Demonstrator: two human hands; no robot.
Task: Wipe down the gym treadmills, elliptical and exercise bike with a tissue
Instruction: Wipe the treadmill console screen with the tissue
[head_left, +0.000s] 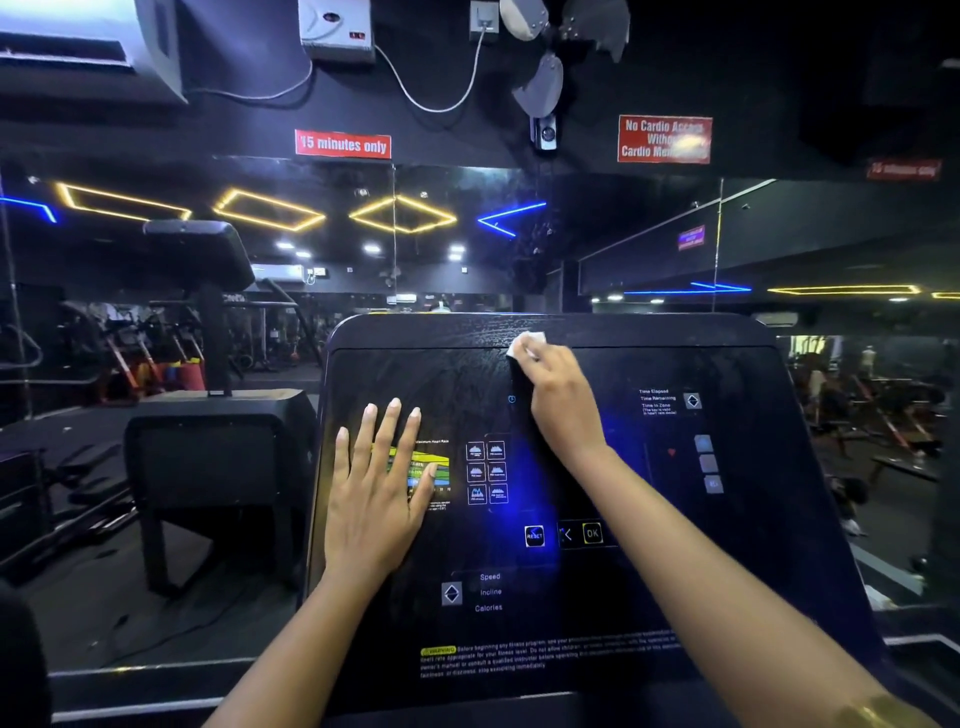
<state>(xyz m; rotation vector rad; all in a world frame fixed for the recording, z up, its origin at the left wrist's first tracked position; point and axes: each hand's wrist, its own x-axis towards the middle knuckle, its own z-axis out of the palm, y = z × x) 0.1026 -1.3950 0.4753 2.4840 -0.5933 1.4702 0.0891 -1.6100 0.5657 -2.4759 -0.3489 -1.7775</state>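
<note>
Mirrored gym walls stood behind the console (675, 545); the right hand (558, 400) pinched a tissue (527, 344) against it, the left hand (376, 483) pressed flat, fingers spread.

The person is wearing a gold-coloured bangle (878, 709) on the right forearm (727, 571), low in the bottom right corner, and its metal is catching a little light. Both that arm and the left forearm (291, 639) are showing bare from the lower edge up to the wrists. The left hand (374, 499) is showing fingernails (395, 402) grown slightly past the fingertips, rounded and faintly glossy.
</note>
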